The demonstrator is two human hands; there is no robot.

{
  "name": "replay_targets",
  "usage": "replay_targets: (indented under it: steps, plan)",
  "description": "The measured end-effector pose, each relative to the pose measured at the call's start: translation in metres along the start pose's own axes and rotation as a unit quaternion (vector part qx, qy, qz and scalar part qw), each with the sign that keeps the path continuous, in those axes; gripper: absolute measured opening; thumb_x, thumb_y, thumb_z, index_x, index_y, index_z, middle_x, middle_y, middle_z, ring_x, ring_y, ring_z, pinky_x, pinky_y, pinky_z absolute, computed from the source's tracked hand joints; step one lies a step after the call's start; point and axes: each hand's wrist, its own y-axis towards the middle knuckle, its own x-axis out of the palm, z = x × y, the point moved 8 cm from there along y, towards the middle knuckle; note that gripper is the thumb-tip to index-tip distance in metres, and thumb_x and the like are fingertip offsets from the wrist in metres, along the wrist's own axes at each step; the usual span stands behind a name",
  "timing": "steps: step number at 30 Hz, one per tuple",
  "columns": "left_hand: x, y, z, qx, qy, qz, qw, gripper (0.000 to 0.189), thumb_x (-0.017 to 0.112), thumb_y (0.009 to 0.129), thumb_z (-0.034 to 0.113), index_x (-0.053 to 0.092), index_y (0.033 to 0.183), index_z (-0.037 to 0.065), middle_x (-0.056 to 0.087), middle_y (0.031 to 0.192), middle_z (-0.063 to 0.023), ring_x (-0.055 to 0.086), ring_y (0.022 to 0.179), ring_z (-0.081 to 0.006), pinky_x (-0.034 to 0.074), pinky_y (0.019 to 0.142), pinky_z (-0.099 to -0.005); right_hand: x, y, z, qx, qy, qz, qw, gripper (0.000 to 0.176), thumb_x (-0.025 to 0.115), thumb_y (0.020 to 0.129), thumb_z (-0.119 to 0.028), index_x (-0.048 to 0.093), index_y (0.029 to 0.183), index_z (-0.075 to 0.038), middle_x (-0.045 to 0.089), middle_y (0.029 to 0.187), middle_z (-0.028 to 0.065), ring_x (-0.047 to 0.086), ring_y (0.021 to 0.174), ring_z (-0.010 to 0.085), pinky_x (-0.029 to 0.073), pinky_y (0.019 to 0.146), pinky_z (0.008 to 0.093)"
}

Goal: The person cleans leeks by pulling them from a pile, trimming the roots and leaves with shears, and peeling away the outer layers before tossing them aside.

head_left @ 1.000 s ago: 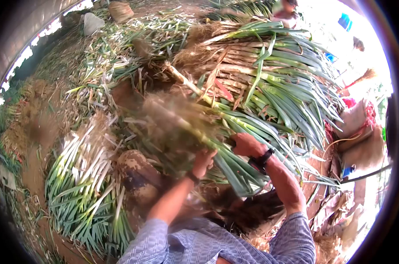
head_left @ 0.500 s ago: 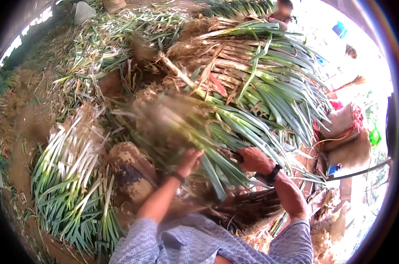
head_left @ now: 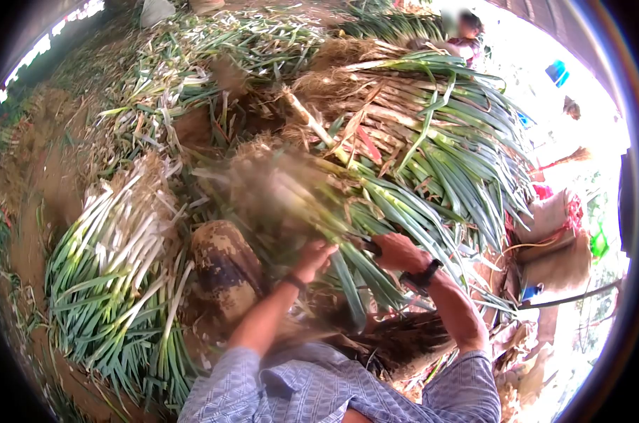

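My left hand (head_left: pixel 315 259) is closed around a green onion (head_left: pixel 358 278), whose leaves hang down past my fingers. The onion's upper part is smeared. Close by on the right, my right hand (head_left: pixel 402 254) is wrapped round a dark-handled knife (head_left: pixel 365 244) that points left at the leaves; its blade hardly shows. A big heap of long green onions (head_left: pixel 432 134) lies ahead, roots to the left and leaves to the right. On my left is a pile of cleaned, whiter green onions (head_left: pixel 122 261).
My knee (head_left: pixel 224 264) in patchy, soiled trousers rises between the cleaned pile and my left arm. Onion scraps (head_left: pixel 214 49) litter the ground beyond. Stuffed sacks (head_left: pixel 555 233) stand at right beside a dark rod (head_left: pixel 573 296). Another person (head_left: pixel 467 39) is at the far right.
My right hand with the knife has moved left, closer to my left hand. The left hand keeps its grip on the green onion. The whole view has shifted slightly.
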Motion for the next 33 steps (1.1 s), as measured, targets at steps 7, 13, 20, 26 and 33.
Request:
replay_targets:
  steps: [7,13,20,26,33]
  plan:
    - [-0.015,0.008,0.006,0.031,0.083,0.063,0.994,0.024,0.073,0.089,0.029,0.063,0.084,0.007,0.056,0.066,0.0,0.054,0.049,-0.0085,0.039,0.036,-0.0249,-0.009,-0.05,0.018,0.017,0.004,-0.032,0.999,0.022,0.064,0.076,-0.016,0.067,0.095,-0.005,0.068,0.085,0.0209,0.064,0.084,0.0428,0.049,0.074,0.0511]
    - [-0.042,-0.001,0.049,0.313,-0.024,0.232,0.921,0.019,0.07,0.09,0.02,0.062,0.095,0.003,0.059,0.066,-0.0009,0.051,0.045,-0.0089,0.04,0.035,-0.0252,-0.005,-0.05,0.019,0.022,0.03,-0.007,0.999,0.022,0.065,0.077,-0.017,0.067,0.094,-0.005,0.067,0.083,0.0216,0.064,0.083,0.0427,0.049,0.073,0.0508]
    - [-0.046,0.011,0.066,0.344,0.296,0.259,0.852,0.028,0.067,0.09,0.019,0.061,0.11,0.0,0.07,0.088,-0.0167,0.068,0.076,-0.0316,0.053,0.067,-0.0395,-0.019,-0.037,0.046,0.08,0.026,0.114,0.99,0.022,0.063,0.08,-0.015,0.065,0.099,-0.006,0.067,0.083,0.0218,0.064,0.083,0.042,0.049,0.072,0.0521]
    - [-0.07,0.029,0.053,0.296,0.065,0.229,0.925,0.028,0.064,0.088,0.016,0.061,0.11,0.0,0.069,0.088,-0.011,0.067,0.08,-0.0231,0.053,0.07,-0.0387,-0.018,-0.049,0.024,0.055,0.042,0.059,0.996,0.025,0.065,0.079,-0.017,0.066,0.1,-0.006,0.068,0.088,0.0211,0.065,0.088,0.0419,0.049,0.075,0.0506]
    - [-0.081,0.049,0.058,0.181,-0.173,0.161,0.955,0.019,0.062,0.092,0.017,0.063,0.109,0.01,0.068,0.088,-0.0049,0.066,0.064,-0.0172,0.044,0.042,-0.0301,-0.011,-0.03,0.013,0.007,0.087,0.051,0.995,0.027,0.068,0.077,-0.019,0.065,0.1,-0.004,0.068,0.089,0.0197,0.065,0.088,0.039,0.049,0.075,0.0472]
